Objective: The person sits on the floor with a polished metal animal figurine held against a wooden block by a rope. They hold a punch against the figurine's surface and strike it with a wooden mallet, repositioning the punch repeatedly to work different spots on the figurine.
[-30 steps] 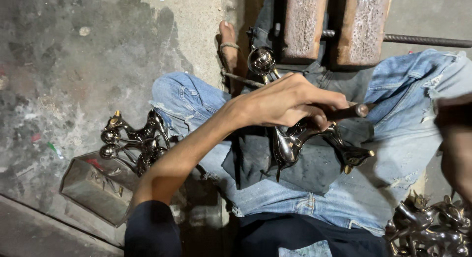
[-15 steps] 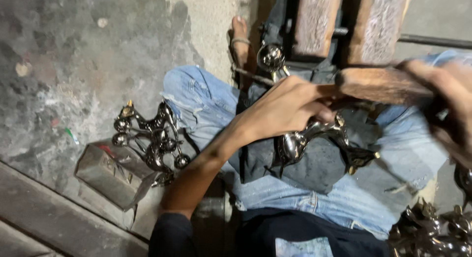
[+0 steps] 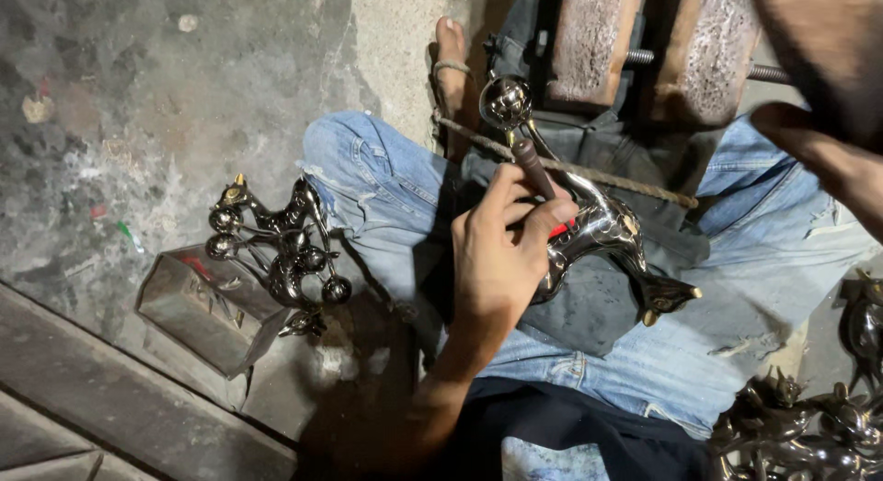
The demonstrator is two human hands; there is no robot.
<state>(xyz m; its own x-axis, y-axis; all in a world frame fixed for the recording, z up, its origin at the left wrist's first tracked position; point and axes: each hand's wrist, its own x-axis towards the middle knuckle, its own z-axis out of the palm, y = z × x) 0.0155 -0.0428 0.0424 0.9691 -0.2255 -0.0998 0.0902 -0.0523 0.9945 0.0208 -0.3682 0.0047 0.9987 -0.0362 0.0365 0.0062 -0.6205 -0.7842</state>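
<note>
Sitting on concrete floor (image 3: 138, 95), legs in jeans (image 3: 386, 187). Left hand (image 3: 501, 251) curled round a dark-handled tool (image 3: 533, 168), thumb + fingers pinching handle, tip aimed toward shiny metal animal figure (image 3: 598, 237). Figure lying across lap on dark cloth (image 3: 589, 315), ball end (image 3: 506, 99) toward feet, near thin cord (image 3: 570, 168). Right hand (image 3: 828, 159) at top-right edge of view, blurred, grip can't tell. Wooden blocks (image 3: 644, 49) w/ threaded rod beyond knees. More polished figures (image 3: 276, 251) on metal box (image 3: 202, 306) at left knee; another heap (image 3: 809, 426) at bottom-right corner. Risk, prob.: figure not clamped, only resting on lap, so tool tip could skid off slick curved metal, scratch polish or jab thigh; could also roll off cloth onto floor.
</note>
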